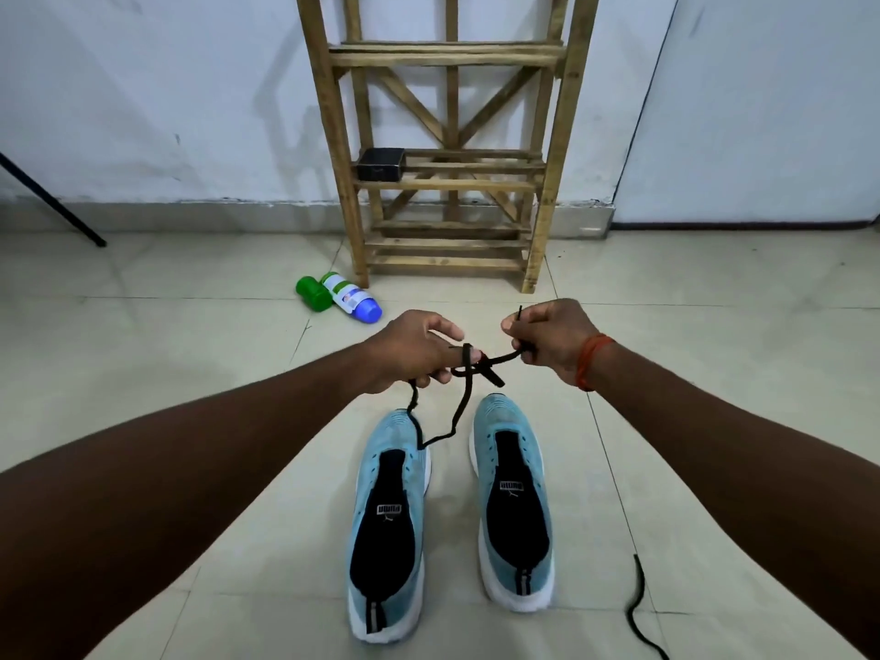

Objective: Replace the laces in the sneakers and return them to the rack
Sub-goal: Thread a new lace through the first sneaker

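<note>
Both hands hold one black lace [461, 402] above the sneakers [512, 497] on the floor [190, 335]. The left hand [419, 347] curls its fingers round it and the right hand [552, 340] pinches it; its lower end seemingly enters the left sneaker [388, 512].

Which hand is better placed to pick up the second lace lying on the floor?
Right. The loose lace lies on the floor outside the right sneaker, on the side of the right hand; the left hand would have to reach across both sneakers. Both grip the other lace.
</note>
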